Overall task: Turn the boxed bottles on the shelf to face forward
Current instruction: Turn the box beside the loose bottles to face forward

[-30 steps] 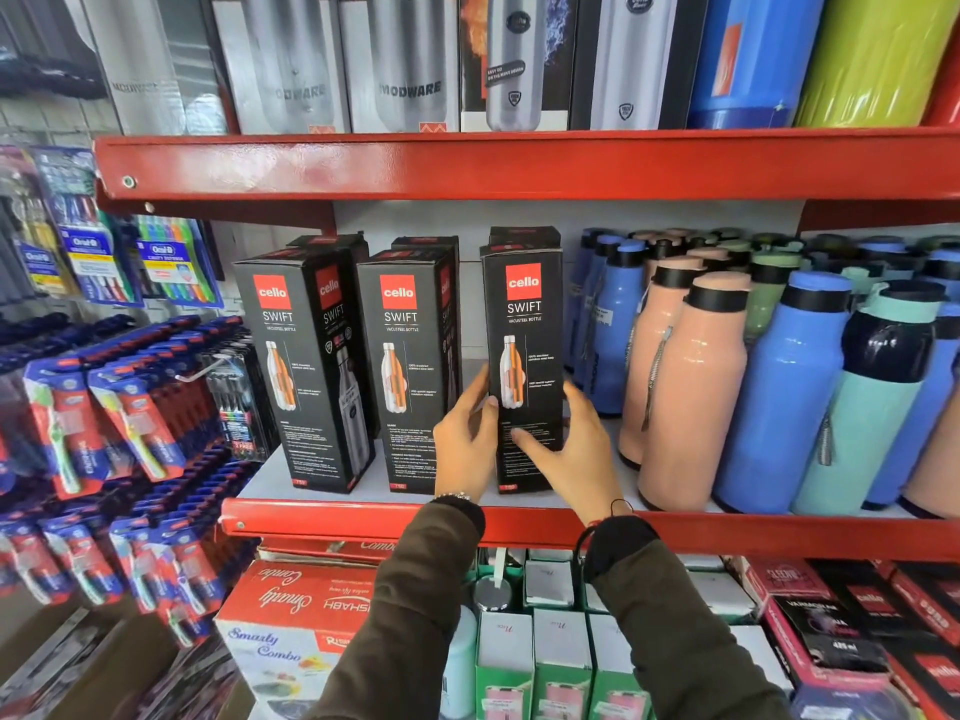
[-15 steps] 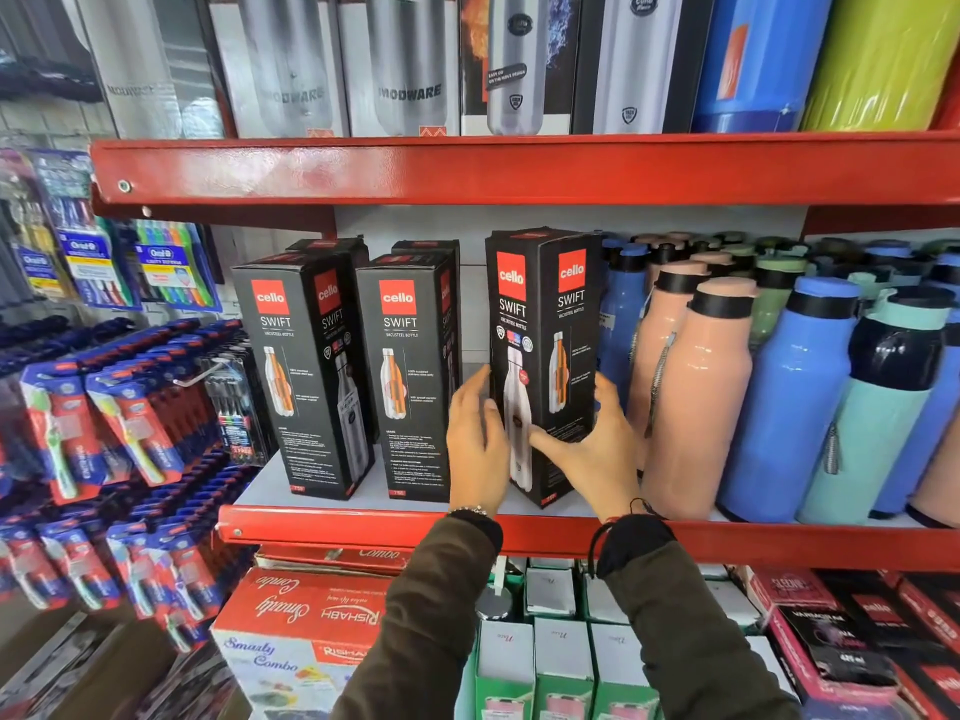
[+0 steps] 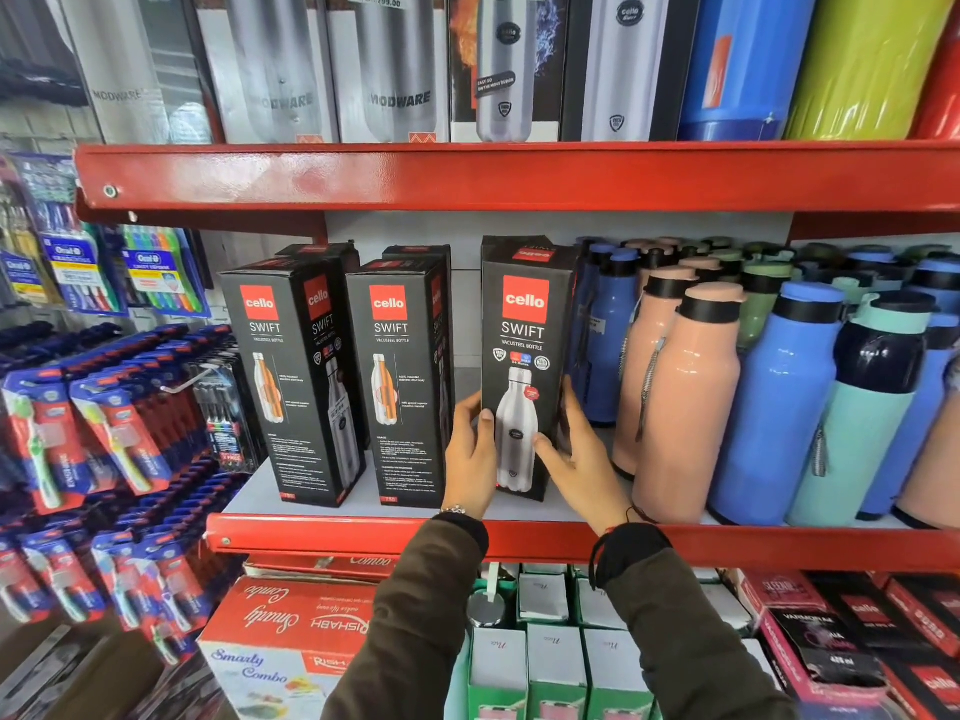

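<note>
**Both hands clasp the right-hand bottle box on the red shelf**

A tall black cardboard bottle box (image 3: 524, 366) printed with a red "cello" square, the word SWIFT and a picture of a steel bottle stands upright on the pale board of the red metal shelf (image 3: 519, 537), its steel-bottle face turned squarely toward the camera. The left hand (image 3: 470, 459) presses against the box's lower left edge, fingers curled round its side and thumb on the front. The right hand (image 3: 582, 459) grips the lower right edge, thumb laid across the front near the bottom and fingers wrapped along the box's right side. Both hands are closed on the box, which rests on the shelf.

To its left, with a gap between, stand two more black cello boxes: the middle box (image 3: 397, 387) and the left box (image 3: 291, 381), each showing an orange cut-away bottle panel and angled a little so that a side face also shows. Just beside the held box on its right stand blue plastic bottles (image 3: 605, 345), then peach-coloured bottles with black collars (image 3: 685, 397). Toothbrush packs (image 3: 78, 423) hang at far left.
</note>
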The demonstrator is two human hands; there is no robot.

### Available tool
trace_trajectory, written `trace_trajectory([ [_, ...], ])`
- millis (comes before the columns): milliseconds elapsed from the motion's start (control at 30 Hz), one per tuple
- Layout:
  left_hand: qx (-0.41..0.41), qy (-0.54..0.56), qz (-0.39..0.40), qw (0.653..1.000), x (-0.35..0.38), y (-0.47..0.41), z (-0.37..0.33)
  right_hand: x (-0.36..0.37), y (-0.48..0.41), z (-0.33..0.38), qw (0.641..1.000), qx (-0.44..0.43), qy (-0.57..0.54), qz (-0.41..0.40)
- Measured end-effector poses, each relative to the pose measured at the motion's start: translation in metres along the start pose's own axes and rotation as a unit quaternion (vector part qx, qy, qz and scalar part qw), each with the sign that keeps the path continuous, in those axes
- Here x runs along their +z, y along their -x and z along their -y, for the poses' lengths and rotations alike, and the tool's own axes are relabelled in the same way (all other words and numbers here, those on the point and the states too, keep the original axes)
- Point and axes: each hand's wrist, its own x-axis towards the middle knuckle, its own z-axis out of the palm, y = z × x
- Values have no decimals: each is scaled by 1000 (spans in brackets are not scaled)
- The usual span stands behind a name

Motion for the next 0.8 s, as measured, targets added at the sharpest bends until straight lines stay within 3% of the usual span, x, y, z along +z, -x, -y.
trace_trajectory([
  [600, -4, -24, -39, 999, 3, 0, 13, 5, -6, -10, 999, 20, 34, -21],
  [800, -12, -44, -36, 998, 4, 1, 8, 10, -6, -10, 997, 21, 13, -78],
])
